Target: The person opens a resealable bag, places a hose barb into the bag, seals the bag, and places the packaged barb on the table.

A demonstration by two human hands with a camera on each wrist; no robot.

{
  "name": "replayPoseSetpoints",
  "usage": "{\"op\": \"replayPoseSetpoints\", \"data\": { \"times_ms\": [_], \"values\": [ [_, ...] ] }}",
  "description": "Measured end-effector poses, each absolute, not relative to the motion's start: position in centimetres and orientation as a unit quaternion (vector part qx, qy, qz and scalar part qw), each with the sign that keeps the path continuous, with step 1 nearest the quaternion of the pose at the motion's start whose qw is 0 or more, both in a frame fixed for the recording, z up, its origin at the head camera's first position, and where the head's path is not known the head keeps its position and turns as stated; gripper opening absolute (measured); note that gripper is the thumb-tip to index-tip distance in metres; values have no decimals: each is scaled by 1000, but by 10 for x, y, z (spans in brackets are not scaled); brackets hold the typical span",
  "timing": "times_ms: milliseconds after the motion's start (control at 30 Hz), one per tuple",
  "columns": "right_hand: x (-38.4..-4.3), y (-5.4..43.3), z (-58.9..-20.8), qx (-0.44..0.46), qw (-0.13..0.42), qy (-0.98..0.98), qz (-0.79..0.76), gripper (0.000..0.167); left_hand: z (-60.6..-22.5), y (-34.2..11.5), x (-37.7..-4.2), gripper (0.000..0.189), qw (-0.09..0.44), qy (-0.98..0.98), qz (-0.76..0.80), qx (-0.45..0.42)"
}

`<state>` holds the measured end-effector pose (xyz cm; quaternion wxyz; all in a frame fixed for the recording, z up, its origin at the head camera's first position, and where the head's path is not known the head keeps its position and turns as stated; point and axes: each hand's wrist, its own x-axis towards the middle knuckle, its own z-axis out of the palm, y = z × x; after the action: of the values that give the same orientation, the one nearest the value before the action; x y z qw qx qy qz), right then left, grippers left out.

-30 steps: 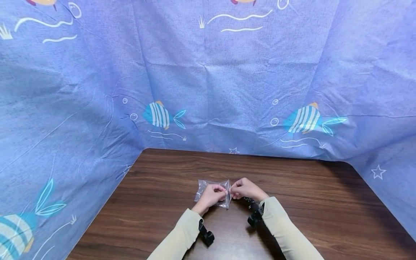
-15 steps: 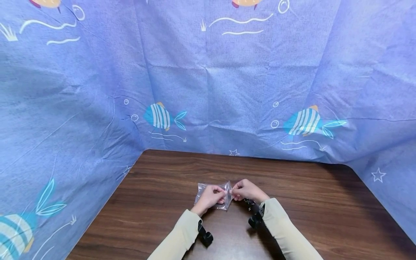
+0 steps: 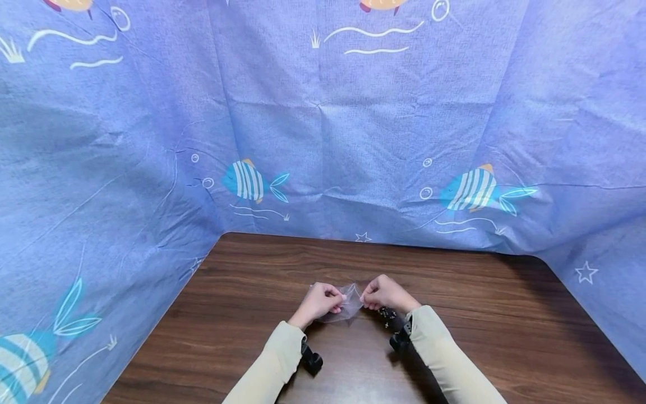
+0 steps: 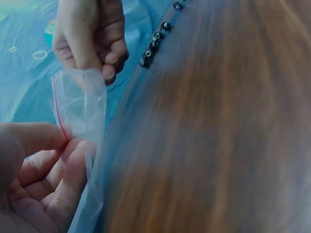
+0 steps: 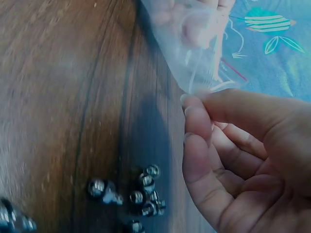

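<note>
A clear plastic zip bag (image 3: 349,307) with a red line (image 4: 59,109) along its mouth is stretched between both hands. Thumb and fingers of my left hand (image 3: 323,300) pinch it near the red line. The right hand (image 3: 387,294) pinches the opposite side of the mouth with thumb and fingertips, as the right wrist view shows up close. The mouth gapes between the two grips. Part of the bag is hidden behind the left hand in the head view. Below the right hand, several small shiny metal pieces (image 5: 148,194) lie on the table.
The brown wood-grain table (image 3: 252,269) extends around both hands. A blue cloth (image 3: 373,140) printed with fish hangs along its back and sides. Black wrist cameras, such as the left camera (image 3: 313,362), jut out below the sleeves.
My left hand has shifted left and slightly up, and the right hand a little right. The bag's mouth has spread, and its body has changed from flat to bulging.
</note>
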<state>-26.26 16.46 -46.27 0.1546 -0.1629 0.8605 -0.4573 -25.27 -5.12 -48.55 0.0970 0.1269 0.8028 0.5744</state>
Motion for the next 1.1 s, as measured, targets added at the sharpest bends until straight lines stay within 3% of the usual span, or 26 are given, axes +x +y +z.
{"op": "replayPoseSetpoints", "data": {
  "times_ms": [667,900,1100],
  "values": [
    [-262,165,-446,-196,95,918,-331,12,-476,-77,-267,6,95,848,483,196],
    [-258,162,-442,-207,99,917,-326,11,-480,-78,-268,2,64,856,461,225],
    [-259,162,-440,-205,102,914,-336,10,-481,-75,-266,16,47,826,493,269]
  ]
}}
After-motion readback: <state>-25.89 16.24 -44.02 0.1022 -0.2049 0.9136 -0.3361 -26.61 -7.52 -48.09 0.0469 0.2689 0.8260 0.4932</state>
